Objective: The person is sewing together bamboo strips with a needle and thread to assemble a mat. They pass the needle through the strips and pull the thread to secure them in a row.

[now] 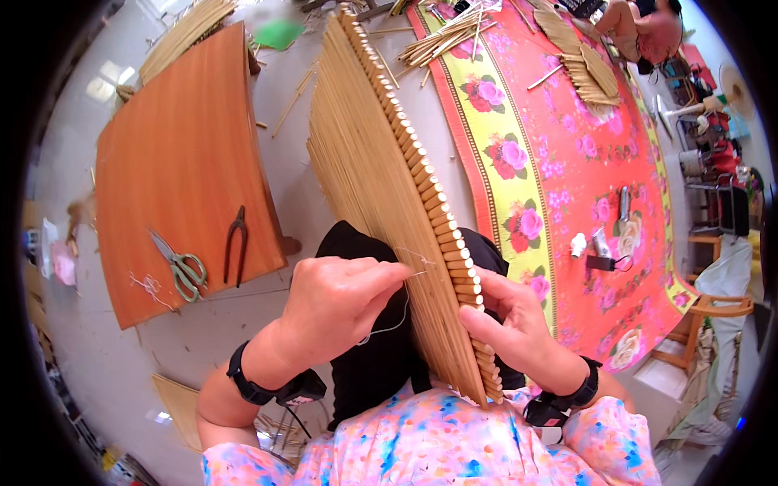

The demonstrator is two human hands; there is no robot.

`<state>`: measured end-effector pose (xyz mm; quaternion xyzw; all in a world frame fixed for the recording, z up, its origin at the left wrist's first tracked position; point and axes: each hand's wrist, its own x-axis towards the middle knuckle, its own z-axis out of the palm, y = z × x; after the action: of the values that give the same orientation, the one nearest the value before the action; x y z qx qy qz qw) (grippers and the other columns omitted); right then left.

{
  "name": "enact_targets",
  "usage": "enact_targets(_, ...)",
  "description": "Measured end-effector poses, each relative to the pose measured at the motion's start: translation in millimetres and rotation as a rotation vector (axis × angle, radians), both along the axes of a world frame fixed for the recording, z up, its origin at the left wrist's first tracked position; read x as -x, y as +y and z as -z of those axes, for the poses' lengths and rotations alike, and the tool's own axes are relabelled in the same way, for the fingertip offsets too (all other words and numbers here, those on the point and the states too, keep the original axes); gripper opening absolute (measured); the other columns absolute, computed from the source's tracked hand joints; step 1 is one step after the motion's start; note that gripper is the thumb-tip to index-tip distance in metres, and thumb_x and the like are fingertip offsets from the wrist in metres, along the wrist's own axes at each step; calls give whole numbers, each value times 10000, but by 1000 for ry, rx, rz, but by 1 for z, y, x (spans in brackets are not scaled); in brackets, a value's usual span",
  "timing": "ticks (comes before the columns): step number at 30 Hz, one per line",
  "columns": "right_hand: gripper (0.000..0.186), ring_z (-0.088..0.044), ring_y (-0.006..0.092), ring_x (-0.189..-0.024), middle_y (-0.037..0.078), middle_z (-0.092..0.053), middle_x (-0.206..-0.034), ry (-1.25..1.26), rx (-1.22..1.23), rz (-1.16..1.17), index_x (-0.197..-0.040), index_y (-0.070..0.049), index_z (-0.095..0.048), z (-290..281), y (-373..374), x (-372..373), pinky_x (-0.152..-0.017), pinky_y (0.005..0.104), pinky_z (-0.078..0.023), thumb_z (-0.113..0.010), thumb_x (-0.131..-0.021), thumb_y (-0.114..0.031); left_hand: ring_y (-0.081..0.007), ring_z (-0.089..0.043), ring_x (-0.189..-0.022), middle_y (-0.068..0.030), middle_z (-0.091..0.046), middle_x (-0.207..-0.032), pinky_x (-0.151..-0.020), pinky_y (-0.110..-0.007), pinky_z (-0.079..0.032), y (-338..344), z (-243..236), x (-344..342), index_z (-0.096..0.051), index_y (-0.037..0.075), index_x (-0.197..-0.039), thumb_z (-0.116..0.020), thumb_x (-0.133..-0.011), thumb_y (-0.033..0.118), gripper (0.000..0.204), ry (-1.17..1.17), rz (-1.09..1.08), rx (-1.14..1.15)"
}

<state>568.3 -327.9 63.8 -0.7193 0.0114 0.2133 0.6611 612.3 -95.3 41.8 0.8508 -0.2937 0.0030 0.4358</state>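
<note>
A long panel of pale wooden sticks [365, 154] rests across my lap, tilted, with a row of round cut ends along its right edge. My left hand [336, 304] is closed in a pinch on a thin needle [418, 273] beside the panel's face, with fine white thread [389, 330] looping below. My right hand [510, 324] grips the panel's right edge near its lower part, thumb on the round ends and fingers partly hidden behind it.
An orange board [178, 121] at left holds scissors [188, 273], pliers [239, 247] and thread scraps. A flowered red mat [592, 308] at right carries small tools and stick pieces. Loose sticks [442, 49] lie at the top; another person [656, 36] sits at upper right.
</note>
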Motion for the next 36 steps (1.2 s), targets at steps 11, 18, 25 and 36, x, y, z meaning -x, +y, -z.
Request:
enact_targets(11,691,-465,150,-933,103,-438,-1210,-160,-265,-142,-1437,-38,-406,38,2,11,-850,264,-417,-692,-858,-283,-213,-545,-514,-79,-557,-614,-475,-301,-405,12,-31,-2,-693,49,-1054,-659,-770,-26,295,286,95,-204)
enact_targets(18,769,-482,234,-1085,158,-439,-1225,-168,-347,-142,-1444,-36,-386,46,4,15,-900,306,-437,-719,-831,-359,-174,-576,-540,-77,-605,-639,-490,-269,-410,11,-31,8,-696,27,-939,-668,-780,-65,186,304,-29,-201)
enact_targets(25,815,-514,267,-1041,172,-446,-1205,-229,-296,-152,-1430,-17,-395,49,5,12,-867,317,-463,-739,-798,-401,-163,-531,-508,-66,-561,-597,-472,-273,-377,9,-29,13,-696,24,-925,-679,-780,-62,169,272,-88,-193)
enact_targets(36,867,-449,138,-868,105,-418,-1230,-203,-387,-187,-1452,-13,-375,49,4,8,-823,262,-434,-803,-731,-231,-173,-513,-496,-69,-546,-592,-463,-279,-364,4,-22,15,-686,13,-928,-664,-769,-93,193,261,-98,-102)
